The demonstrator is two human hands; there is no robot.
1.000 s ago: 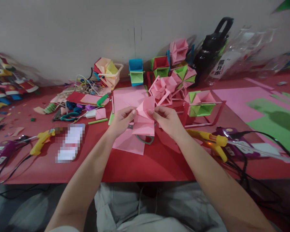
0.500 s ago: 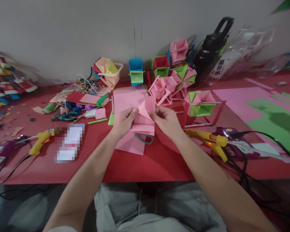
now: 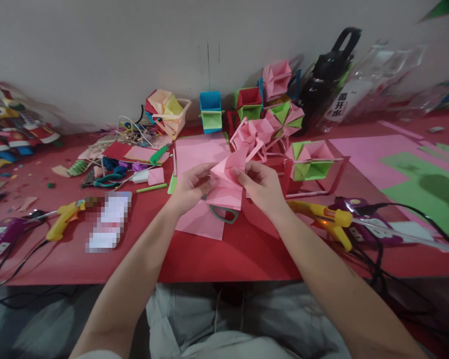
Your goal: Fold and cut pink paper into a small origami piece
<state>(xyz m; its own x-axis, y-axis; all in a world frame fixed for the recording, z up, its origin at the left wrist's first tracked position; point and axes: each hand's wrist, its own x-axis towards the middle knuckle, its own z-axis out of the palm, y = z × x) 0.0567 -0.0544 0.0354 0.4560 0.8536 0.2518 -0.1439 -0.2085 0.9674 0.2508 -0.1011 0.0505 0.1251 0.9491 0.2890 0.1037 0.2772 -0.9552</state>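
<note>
A folded sheet of pink paper (image 3: 226, 185) is held up between my two hands over the middle of the table. My left hand (image 3: 192, 187) grips its left edge, thumb toward me. On the right side, my right hand (image 3: 260, 184) pinches the paper, with its thumb pressed on the inner fold. The upper part of the paper curls up into a pointed flap. Below it, the grey-green handles of a pair of scissors (image 3: 230, 217) stick out; their blades are hidden. Flat pink sheets (image 3: 200, 227) lie under my hands and the scissors.
Yellow glue guns lie at left (image 3: 63, 219) and right (image 3: 333, 222), with trailing cords. A phone (image 3: 110, 222) rests left of my arm. Folded paper models (image 3: 310, 162) stand along the back, near a black bottle (image 3: 322, 80). A red table (image 3: 228, 259) carries everything.
The pink paper has turned and shifted slightly right, its flap folding inward. My left fingers have moved along its left edge, and my right thumb has moved onto the fold.
</note>
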